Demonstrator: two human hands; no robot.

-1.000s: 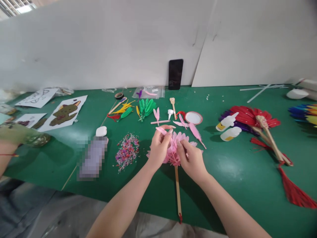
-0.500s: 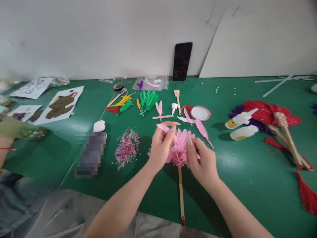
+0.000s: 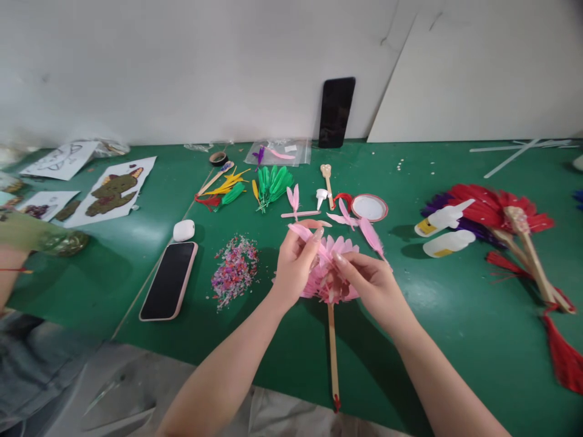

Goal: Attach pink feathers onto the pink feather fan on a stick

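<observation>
My left hand (image 3: 292,262) is closed in a pinch on a loose pink feather (image 3: 297,231), whose tip sticks out past the thumb. From the right, my right hand (image 3: 378,285) pinches toward the lower end of that feather; its fingertips partly cover that end. Both hands hover over a pink feather fan (image 3: 344,245) lying on the green table, its wooden handle (image 3: 333,352) pointing toward me with a bit of red cord at the end. Beyond the hands lie more pink feathers (image 3: 371,235) and a white nozzle cap (image 3: 321,197).
Left of the fan are a pile of coloured chips (image 3: 234,270), a phone (image 3: 168,282) and a white case (image 3: 184,230). Two glue bottles (image 3: 449,244) and a red feather fan (image 3: 483,206) lie right. Green feathers (image 3: 273,182) sit behind. Another person's arm (image 3: 13,267) reaches in at far left.
My right hand has moved left and slightly up, from the fan's right edge to the feather in my left hand. My left hand stays almost in place.
</observation>
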